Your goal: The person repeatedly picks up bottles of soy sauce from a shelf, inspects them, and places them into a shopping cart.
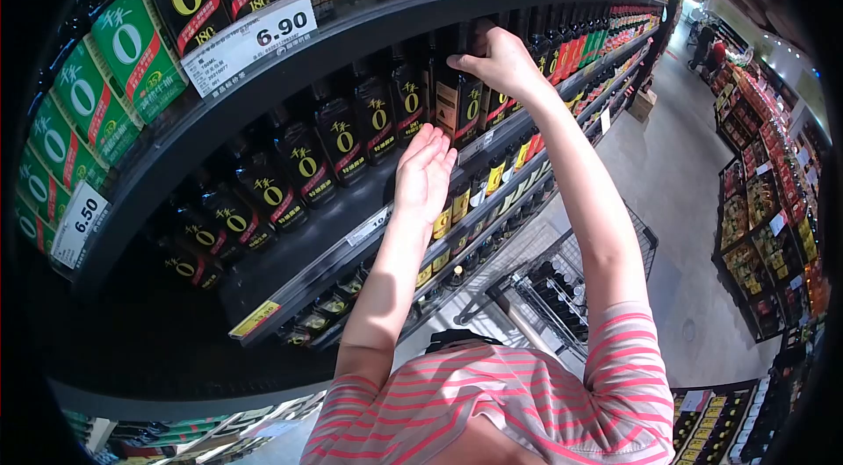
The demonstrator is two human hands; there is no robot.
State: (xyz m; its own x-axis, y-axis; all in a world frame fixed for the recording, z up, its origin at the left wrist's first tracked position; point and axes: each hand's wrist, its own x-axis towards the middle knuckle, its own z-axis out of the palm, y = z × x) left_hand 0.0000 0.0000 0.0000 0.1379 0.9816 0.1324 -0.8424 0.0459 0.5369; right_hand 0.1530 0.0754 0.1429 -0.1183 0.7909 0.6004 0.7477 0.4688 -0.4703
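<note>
My right hand [502, 63] is closed around the upper part of a dark soy sauce bottle [458, 105], which stands upright at the front of the middle shelf. The bottle has a black label with a yellow 0 and a brownish side panel. Just below and left of it, my left hand [425, 168] is palm up with its fingers stretched out, holding nothing. Its fingertips are close to the bottle's base; whether they touch it I cannot tell. A row of similar black-labelled bottles [339, 136] lines the shelf to the left.
Overhead, a shelf edge with price tags [250, 39] carries green-, black- and red-labelled bottles. Lower shelves [448, 228] hold more bottles. A shopping cart [562, 281] with dark bottles stands below my right arm. Across the aisle [676, 193] are stacked goods [764, 201].
</note>
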